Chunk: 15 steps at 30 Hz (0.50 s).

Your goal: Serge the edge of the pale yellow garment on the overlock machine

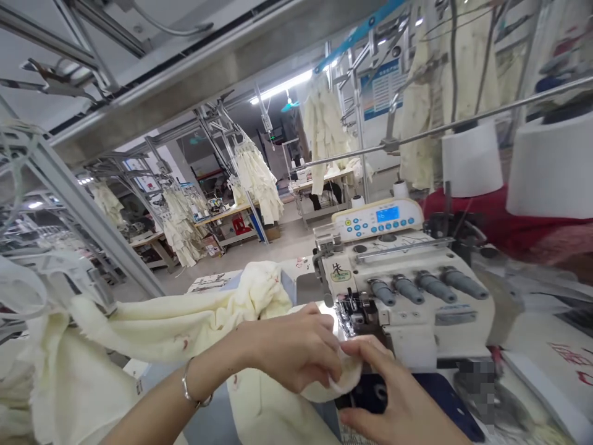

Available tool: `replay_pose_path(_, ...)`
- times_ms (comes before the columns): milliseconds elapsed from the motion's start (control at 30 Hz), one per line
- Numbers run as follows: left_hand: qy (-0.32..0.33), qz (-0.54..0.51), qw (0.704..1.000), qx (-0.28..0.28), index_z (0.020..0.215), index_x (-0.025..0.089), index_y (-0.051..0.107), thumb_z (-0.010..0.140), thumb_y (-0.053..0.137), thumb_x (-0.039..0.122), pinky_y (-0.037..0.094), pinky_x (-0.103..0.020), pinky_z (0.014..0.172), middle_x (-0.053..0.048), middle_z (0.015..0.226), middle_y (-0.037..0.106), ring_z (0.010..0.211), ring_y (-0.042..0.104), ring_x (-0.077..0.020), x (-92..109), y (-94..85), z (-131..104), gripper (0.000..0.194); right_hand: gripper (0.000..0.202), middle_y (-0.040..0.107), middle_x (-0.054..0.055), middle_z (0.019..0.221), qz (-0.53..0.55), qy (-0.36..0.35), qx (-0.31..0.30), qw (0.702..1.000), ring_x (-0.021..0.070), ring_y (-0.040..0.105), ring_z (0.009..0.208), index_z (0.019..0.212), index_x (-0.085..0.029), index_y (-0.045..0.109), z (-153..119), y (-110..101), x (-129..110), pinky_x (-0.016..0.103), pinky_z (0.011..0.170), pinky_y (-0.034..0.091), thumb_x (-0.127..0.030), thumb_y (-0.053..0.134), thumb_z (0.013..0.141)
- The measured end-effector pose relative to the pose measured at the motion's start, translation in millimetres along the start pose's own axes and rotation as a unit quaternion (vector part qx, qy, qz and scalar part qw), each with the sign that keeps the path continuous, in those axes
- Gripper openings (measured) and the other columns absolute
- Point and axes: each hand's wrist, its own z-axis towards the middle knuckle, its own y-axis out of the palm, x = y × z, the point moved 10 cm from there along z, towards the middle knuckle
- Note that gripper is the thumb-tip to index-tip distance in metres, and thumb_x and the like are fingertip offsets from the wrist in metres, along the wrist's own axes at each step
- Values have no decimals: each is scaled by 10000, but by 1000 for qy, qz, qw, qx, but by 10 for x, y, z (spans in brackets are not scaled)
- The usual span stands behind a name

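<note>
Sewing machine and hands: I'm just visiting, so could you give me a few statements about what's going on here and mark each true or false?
1. Both hands pinch cream fabric just in front of the sewing machine. True: the left hand and right hand meet on it.
2. The fabric is dark blue. False: it is cream, with small red marks.
3. The left wrist wears a bracelet. True.
4. The machine's control panel is dark. False: its small screen glows blue.
5. Large white thread cones stand behind the machine. True.
6. The fabric trails off to the right. False: it drapes away to the left.
</note>
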Motion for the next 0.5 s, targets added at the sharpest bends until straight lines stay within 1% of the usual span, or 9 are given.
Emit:
replay_pose_path(33, -14, 4, 1000, 22, 802, 193, 660, 804, 660, 100, 377, -347, 777, -14, 813, 661, 824, 517, -190, 13, -6, 8, 92, 403, 618, 20, 967, 21, 7, -26, 999, 180, 618, 936, 986, -220, 588, -40, 25, 22, 224, 812, 518, -316, 767, 637)
replay_pose_path(100, -27, -32, 997, 61, 841, 201, 641, 848, 619, 126, 399, -332, 851, -35, 943, 651, 906, 538, -190, 24, -8, 13, 79, 432, 600, 3, 1024, 65, 1, -70, 995, 152, 616, 951, 1004, -233, 544, -157, 83, 38, 200, 830, 511, -271, 781, 645)
replay_pose_path(133, -24, -65, 995, 70, 893, 205, 624, 861, 614, 140, 399, -324, 901, -39, 1023, 645, 959, 544, -188, 22, 6, 14, 73, 439, 590, -4, 1049, 75, -9, -79, 994, 141, 611, 967, 1009, -242, 527, -220, 99, 36, 194, 847, 505, -266, 786, 655)
replay_pose_path(200, -22, -104, 992, 65, 1037, 213, 572, 863, 646, 190, 399, -313, 944, -42, 1132, 635, 1007, 544, -187, -13, 58, 22, 190, 431, 572, -8, 1083, 63, -31, -69, 995, 130, 596, 1007, 1016, -250, 508, -319, 94, 25, 191, 879, 490, -252, 778, 680)
replay_pose_path(267, -33, -67, 996, 54, 1098, 230, 556, 840, 699, 252, 415, -316, 869, -35, 1082, 658, 946, 540, -200, -79, 100, 31, 296, 433, 566, -2, 1082, 20, -57, -46, 997, 130, 585, 1020, 1024, -245, 500, -358, 68, -12, 191, 886, 484, -231, 765, 681)
replay_pose_path(333, -39, 4, 998, 45, 968, 236, 609, 841, 705, 281, 395, -317, 768, -16, 917, 671, 843, 521, -196, -105, 125, 40, 165, 437, 565, 8, 1060, -30, -81, -35, 996, 132, 581, 998, 1024, -232, 497, -329, 54, -74, 188, 854, 494, -213, 751, 668)
replay_pose_path(367, -37, 28, 998, 42, 868, 227, 614, 853, 692, 292, 378, -320, 740, -7, 836, 661, 801, 511, -189, -89, 139, 46, 103, 438, 566, 11, 1048, -54, -95, -32, 993, 136, 580, 984, 1019, -228, 498, -295, 47, -116, 193, 834, 500, -215, 748, 659)
replay_pose_path(433, -27, 43, 998, 35, 756, 212, 578, 888, 646, 318, 366, -329, 736, 2, 732, 635, 750, 497, -179, -3, 180, 56, 182, 429, 574, 15, 1036, -96, -120, -42, 987, 145, 570, 985, 1023, -223, 503, -212, 53, -197, 212, 813, 506, -201, 727, 657)
replay_pose_path(500, -16, 39, 998, 36, 722, 205, 535, 916, 595, 325, 376, -335, 762, -6, 730, 632, 732, 491, -177, 128, 219, 63, 236, 388, 593, 14, 1010, -114, -155, -63, 979, 156, 564, 992, 1028, -217, 505, -141, 69, -292, 252, 827, 501, -181, 690, 689)
